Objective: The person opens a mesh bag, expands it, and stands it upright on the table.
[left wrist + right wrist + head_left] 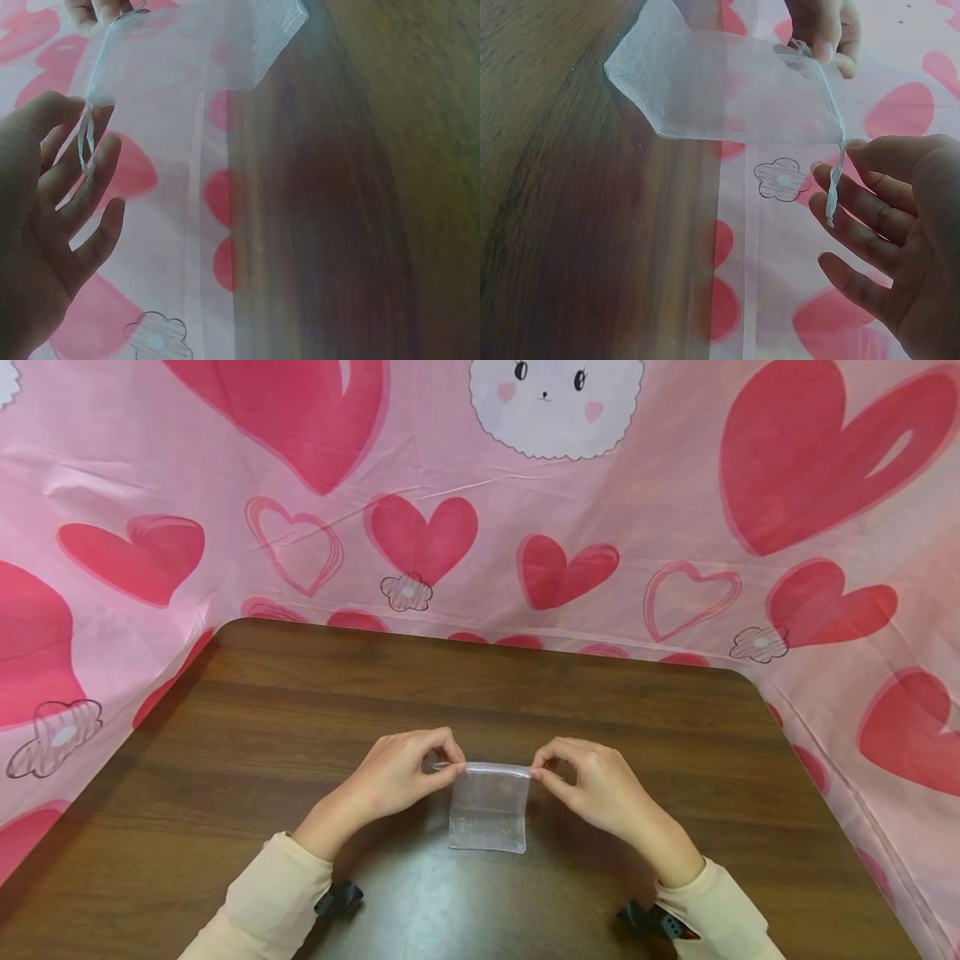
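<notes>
A sheer white drawstring pouch (489, 810) hangs flat between both hands above the table. My left hand (408, 770) pinches its upper left corner between thumb and index finger. At the upper right corner, my right hand (592, 781) pinches the edge in the same way. In the left wrist view, a loop of white drawstring (87, 146) dangles below the thumb of the left hand (52, 202). The right wrist view has another string end (832, 196) hanging by the fingers of the right hand (900, 232). The pouch looks see-through, with a denser band at its bottom.
A dark brown wooden table (300, 693) with rounded corners lies under the hands. Pink cloth with red hearts (427, 535) surrounds it at the back and sides. Black wrist devices (339, 900) sit at both cream sleeves (262, 893).
</notes>
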`<state>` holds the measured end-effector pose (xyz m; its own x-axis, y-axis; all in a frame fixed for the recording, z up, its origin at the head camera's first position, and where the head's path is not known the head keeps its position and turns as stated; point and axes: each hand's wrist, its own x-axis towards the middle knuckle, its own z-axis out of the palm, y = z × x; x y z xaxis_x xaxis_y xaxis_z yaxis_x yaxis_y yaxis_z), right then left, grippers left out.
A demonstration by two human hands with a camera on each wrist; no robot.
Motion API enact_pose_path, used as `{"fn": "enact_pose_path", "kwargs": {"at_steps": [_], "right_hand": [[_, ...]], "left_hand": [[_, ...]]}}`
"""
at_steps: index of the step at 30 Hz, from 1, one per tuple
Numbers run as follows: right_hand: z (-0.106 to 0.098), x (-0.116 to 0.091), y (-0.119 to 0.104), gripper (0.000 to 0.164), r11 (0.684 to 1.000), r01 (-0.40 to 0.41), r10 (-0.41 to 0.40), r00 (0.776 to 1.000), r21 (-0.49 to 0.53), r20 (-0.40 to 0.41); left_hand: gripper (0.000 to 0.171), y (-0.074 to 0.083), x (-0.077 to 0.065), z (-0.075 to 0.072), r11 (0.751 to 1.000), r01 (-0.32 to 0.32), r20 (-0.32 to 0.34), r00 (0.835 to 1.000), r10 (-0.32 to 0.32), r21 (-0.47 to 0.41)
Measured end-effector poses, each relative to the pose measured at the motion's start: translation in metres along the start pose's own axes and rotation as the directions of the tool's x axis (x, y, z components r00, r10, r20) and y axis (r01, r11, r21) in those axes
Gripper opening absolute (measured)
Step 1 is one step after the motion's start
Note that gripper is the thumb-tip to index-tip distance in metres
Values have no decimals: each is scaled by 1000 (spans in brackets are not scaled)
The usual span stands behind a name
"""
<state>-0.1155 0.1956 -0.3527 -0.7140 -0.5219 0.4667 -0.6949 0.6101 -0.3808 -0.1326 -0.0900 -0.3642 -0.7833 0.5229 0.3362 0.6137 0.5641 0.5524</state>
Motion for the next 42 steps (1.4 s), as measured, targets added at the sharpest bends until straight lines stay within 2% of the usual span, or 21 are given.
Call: {"fn": "enact_pose_path", "kwargs": {"at_steps": [7, 16, 25, 33, 42], "right_hand": [[-1, -2, 0, 15, 1000, -17, 17, 1000, 4, 9], [-1, -5, 1, 16, 995, -53, 53, 999, 81, 2], [1, -6, 3, 17, 987, -46, 47, 999, 154, -8], [-2, -6, 3, 20, 985, -54, 57, 998, 163, -9], [-2, -9, 4, 9, 980, -75, 78, 997, 183, -7]], "left_hand": [[12, 1, 0, -1, 999, 30, 18, 999, -29, -16], [10, -1, -3, 4, 993, 86, 19, 996, -85, -78], [10, -2, -3, 8, 992, 110, 24, 994, -109, -60], [8, -2, -4, 8, 990, 124, 12, 992, -124, -60], [8, -2, -6, 6, 980, 174, 2, 985, -174, -96]]}}
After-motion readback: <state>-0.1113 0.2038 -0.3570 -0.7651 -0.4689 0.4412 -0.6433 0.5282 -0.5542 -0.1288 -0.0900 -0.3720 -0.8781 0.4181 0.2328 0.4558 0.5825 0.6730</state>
